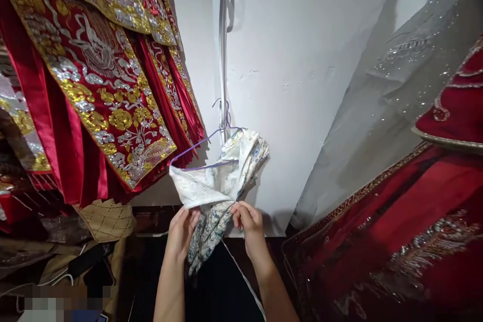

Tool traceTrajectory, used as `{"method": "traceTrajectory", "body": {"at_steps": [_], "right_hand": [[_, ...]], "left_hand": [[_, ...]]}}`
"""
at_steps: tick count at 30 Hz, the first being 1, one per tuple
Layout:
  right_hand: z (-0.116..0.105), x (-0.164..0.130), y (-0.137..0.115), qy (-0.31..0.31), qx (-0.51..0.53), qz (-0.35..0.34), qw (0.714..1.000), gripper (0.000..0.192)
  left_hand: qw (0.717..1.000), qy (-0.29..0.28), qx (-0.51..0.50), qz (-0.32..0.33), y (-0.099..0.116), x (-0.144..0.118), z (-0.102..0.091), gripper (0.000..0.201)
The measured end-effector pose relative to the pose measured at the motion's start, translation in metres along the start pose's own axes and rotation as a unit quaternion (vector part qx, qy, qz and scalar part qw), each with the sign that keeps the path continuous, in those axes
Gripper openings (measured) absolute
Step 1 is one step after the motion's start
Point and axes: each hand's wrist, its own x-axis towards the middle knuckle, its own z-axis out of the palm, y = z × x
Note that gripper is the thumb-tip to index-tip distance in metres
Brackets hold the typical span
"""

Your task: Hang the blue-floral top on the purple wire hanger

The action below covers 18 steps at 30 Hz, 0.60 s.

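Observation:
A pale garment (211,183) with a blue-green floral pattern hangs from a purple wire hanger (192,150), against the white wall. Its white inner side is turned outward at the top left. At the garment's lower left edge, my left hand (183,226) is closed, with the cloth pinched between thumb and fingers. My right hand (247,215) pinches the cloth near its middle, where the folds gather. Below my hands the patterned part hangs down in a twisted bunch. A thin white cord (241,276) trails down between my forearms.
Red robes (109,75) with gold and silver embroidery hang at the left. To the right are a sheer sparkling veil (377,80) and a red embroidered gown (407,201). A metal pole (223,45) stands against the wall (294,85). Cables and a dark case (90,256) lie lower left.

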Motion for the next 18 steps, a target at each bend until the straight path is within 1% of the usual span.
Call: {"method": "traceTrajectory", "body": {"at_steps": [2, 4, 6, 7, 8, 10, 11, 13, 15, 16, 18], "right_hand": [[-0.007, -0.002, -0.002, -0.001, -0.008, 0.007, 1.000, 0.028], [-0.010, -0.005, -0.001, -0.025, -0.027, 0.015, 0.999, 0.028], [-0.013, -0.005, 0.002, -0.053, -0.054, 0.024, 0.997, 0.032], [-0.014, -0.004, 0.003, -0.053, -0.062, 0.026, 0.996, 0.036], [-0.014, -0.003, 0.004, -0.041, -0.064, 0.024, 0.997, 0.040], [-0.014, -0.002, 0.003, 0.008, -0.060, 0.004, 0.998, 0.044], [-0.013, -0.001, 0.002, 0.033, -0.062, -0.011, 0.997, 0.043], [-0.009, -0.004, -0.003, 0.046, -0.085, -0.028, 0.995, 0.038], [-0.004, -0.009, -0.010, 0.032, -0.105, -0.026, 0.994, 0.036], [-0.002, -0.013, -0.014, 0.019, -0.104, -0.020, 0.994, 0.039], [0.001, -0.021, -0.020, -0.035, -0.090, 0.001, 0.995, 0.046]], "left_hand": [[0.994, -0.037, 0.103, 0.003, -0.001, -0.009, -0.004, 0.017], [0.981, -0.077, 0.176, -0.002, 0.003, -0.018, -0.003, 0.026], [0.977, -0.117, 0.176, -0.009, 0.009, -0.030, 0.005, 0.033], [0.978, -0.132, 0.159, -0.005, 0.012, -0.036, 0.012, 0.036], [0.979, -0.145, 0.141, 0.003, 0.015, -0.044, 0.019, 0.037], [0.976, -0.179, 0.118, 0.025, 0.021, -0.059, 0.036, 0.033], [0.973, -0.200, 0.113, 0.036, 0.023, -0.066, 0.044, 0.031], [0.961, -0.238, 0.125, 0.060, 0.027, -0.080, 0.057, 0.026], [0.945, -0.263, 0.175, 0.088, 0.030, -0.090, 0.065, 0.023], [0.936, -0.264, 0.206, 0.106, 0.031, -0.094, 0.067, 0.022], [0.923, -0.247, 0.258, 0.145, 0.034, -0.097, 0.069, 0.021]]}}
